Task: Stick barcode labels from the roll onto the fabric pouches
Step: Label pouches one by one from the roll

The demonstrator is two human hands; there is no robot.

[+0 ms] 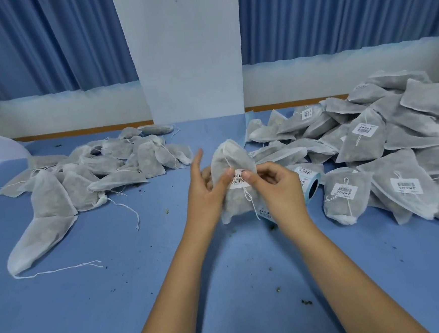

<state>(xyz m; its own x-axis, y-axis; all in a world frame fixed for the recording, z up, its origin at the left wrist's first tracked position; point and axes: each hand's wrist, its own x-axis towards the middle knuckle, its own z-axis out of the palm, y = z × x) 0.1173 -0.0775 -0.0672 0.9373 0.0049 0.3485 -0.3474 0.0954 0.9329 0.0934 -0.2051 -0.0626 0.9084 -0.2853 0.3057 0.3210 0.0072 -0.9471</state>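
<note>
Left hand (206, 191): grips fabric pouch (234, 156) upright at frame centre, thumb on barcode label (238, 179).
Right hand (279, 185): pinches label's right edge against pouch.
Label roll (311, 184): on blue table (143, 277), just right of right hand.
Labelled pouches (396, 152): heap, right side.
Unlabelled pouches (95, 171): heap, left of centre.

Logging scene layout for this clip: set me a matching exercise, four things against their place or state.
Things: 1 label roll; 2 left pile; 3 right pile; 4 middle pouch.
States: A held by left hand and right hand; B heaped, no labels showing; C heaped, barcode labels showing; D lying on the table beside the right hand.
Pairs: 1-D; 2-B; 3-C; 4-A.
</note>
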